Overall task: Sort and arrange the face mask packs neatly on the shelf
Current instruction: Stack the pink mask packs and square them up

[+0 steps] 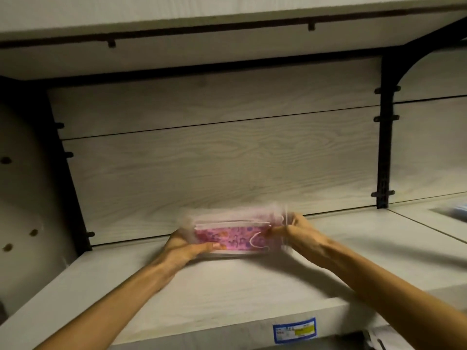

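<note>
A single pink patterned mask pack [235,236] is held at both short ends, low over the pale wood-grain shelf [227,286] and close to the back panel [214,160]; the pack is blurred, so whether its underside is touching the board or just above it cannot be told. The left hand [187,245] is wrapped round the pack's left end, thumb laid along the front edge; the right hand [299,229] is closed on the right end, fingers curled over the clear wrapper — both grips are clamped on the pack, neither is free.

As far as can be judged, the task is at an early stage; no other pack is seen standing on this bay, and only this one is being set in place. A bluish item [458,209] is glimpsed at the far right edge, on the neighbouring bay beyond the black upright [385,137]; it may be another pack, but too little is shown for that to be said. A blue and yellow price label [294,330] is fixed to the shelf's front lip.

What is left, by this reading: the pack is to be squared against the back panel and released, and further packs are to be brought and lined up beside it — how many remain cannot be seen.
</note>
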Tool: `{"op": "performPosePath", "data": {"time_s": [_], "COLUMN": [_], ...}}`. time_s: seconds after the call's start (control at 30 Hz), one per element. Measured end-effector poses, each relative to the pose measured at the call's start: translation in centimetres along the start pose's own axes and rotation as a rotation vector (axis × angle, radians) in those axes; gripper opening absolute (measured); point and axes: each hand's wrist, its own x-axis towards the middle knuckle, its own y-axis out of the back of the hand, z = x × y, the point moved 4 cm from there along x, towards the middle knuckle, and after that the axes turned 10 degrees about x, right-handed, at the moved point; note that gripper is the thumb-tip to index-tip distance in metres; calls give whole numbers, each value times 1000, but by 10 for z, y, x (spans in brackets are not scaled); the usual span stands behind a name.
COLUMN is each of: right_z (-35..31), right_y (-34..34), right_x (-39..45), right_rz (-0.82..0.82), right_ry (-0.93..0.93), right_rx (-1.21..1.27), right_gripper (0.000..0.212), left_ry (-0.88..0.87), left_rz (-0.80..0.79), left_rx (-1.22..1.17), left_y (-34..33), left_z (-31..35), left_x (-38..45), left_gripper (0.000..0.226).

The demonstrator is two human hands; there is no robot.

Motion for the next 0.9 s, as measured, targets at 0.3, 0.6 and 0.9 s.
{"op": "performPosePath", "data": {"time_s": [0.3,0.6,0.9], "right_z": [-1,5,12], "right_y": [-2,-1,-5], "right_x": [21,18,10], "right_rz": [8,106,112], "right_ry": [24,69,46], "right_rx": [34,-79,-56], "right_gripper": [45,18,21], "left_ry": [-27,18,0], "left_rz": [64,120,173], "left_rx": [44,-90,-89], "left_y": [-6,-3,-11], "left_z": [12,2,-17], "left_x": [4,4,9], "left_gripper": [54,34,39]}}
